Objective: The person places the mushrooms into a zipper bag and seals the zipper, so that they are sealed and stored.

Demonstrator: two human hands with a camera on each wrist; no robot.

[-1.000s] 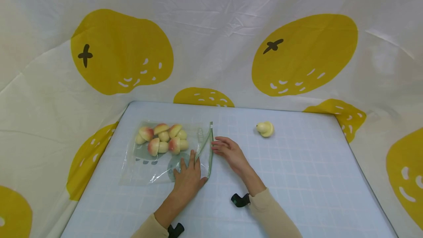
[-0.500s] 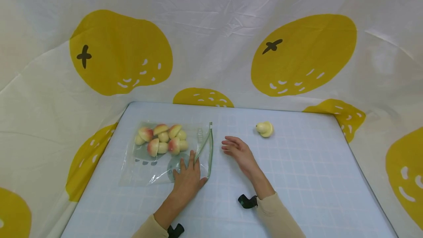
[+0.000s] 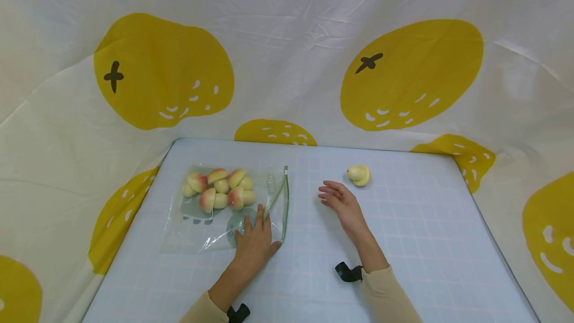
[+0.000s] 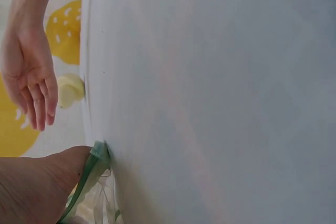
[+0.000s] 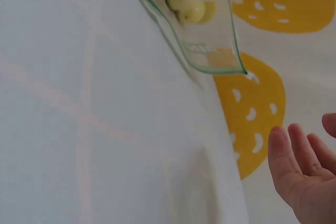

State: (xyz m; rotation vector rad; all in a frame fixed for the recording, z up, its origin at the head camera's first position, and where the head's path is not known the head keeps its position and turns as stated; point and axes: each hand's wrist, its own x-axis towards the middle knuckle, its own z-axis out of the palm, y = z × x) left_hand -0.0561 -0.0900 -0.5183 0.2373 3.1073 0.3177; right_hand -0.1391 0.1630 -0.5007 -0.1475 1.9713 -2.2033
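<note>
The left hand (image 3: pixel 254 245) lay with its fingers spread on a clear bag (image 3: pixel 179 236) with a green-edged mouth, left of centre on the surface (image 3: pixel 426 233), five yellow-and-red mushroom-shaped pieces (image 3: pixel 208 200) inside it. Well apart from it, the right hand (image 3: pixel 344 207) hung with loosely extended fingers near a pale yellow piece (image 3: pixel 359 175). Whitish print (image 5: pixel 201 49) near the bag's mouth was too blurred to read.

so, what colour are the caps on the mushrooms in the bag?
Mushroom caps: pale yellow shading into pinkish red. Best seen in the head view.
</note>
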